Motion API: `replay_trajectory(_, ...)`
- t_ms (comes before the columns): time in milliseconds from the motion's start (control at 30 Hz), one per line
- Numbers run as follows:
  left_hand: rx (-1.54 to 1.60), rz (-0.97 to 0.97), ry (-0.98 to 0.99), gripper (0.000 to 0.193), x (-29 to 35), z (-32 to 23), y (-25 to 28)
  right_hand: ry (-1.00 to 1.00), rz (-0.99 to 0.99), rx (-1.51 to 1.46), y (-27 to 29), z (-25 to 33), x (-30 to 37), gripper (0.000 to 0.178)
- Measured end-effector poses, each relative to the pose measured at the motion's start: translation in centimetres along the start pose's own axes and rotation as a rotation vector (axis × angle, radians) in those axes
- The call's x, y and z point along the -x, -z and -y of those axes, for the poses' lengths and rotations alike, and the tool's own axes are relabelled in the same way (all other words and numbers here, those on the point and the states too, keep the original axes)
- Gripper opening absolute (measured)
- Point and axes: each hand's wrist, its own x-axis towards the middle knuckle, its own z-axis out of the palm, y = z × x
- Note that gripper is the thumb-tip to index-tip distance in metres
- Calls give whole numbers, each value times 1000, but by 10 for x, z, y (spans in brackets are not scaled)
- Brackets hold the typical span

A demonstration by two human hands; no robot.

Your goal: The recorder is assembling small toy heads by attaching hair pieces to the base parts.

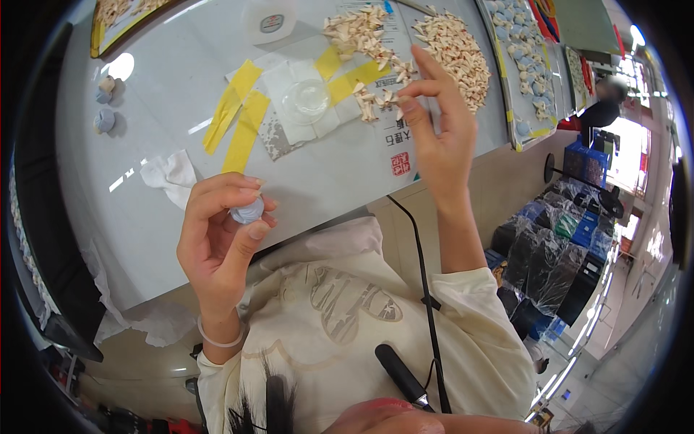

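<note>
In my left hand (220, 228), the fingertips and thumb close around a small rounded blue-grey piece (248, 211), held over the table's near edge. My right hand (437, 126) is at the right of the table, its thumb and index finger pinched on a small cream pointed piece (399, 111), partly hidden by the fingertips. Loose cream pieces (366, 101) lie just beside those fingertips. Farther back are one heap of cream pieces (358, 32) and a larger heap (452, 61). A clear round shallow dish (305, 101) rests on white paper left of my right hand.
Yellow tape strips (246, 134) lie on the grey table (347, 170). A white crumpled cloth (170, 177) and two blue-grey pieces (105, 121) are at left. Behind stands a white tub (269, 22). At right is a tray (515, 134) of blue-and-cream pieces. A black cable (419, 246) hangs nearby.
</note>
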Motion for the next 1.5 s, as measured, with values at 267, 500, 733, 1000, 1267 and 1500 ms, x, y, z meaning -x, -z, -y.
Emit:
replay_trajectory(267,-32,-17,-8,21,3,0,1,90,-18,-106,-3,-3,2,5)
replay_trajectory(500,-16,-13,-8,22,2,-1,0,-257,22,-758,21,-20,-11,12)
replay_trajectory(733,-33,-26,-23,23,2,3,3,-294,-160,-629,31,-27,-14,10)
replay_trajectory(1000,199,2,23,37,-2,0,-1,-279,-100,-517,33,6,-19,15)
replay_trajectory(1267,282,-43,138,40,-6,-1,-1,-21,222,-376,7,31,-44,13)
replay_trajectory(1500,409,22,15,44,-8,10,4,157,335,-245,-4,33,-60,14)
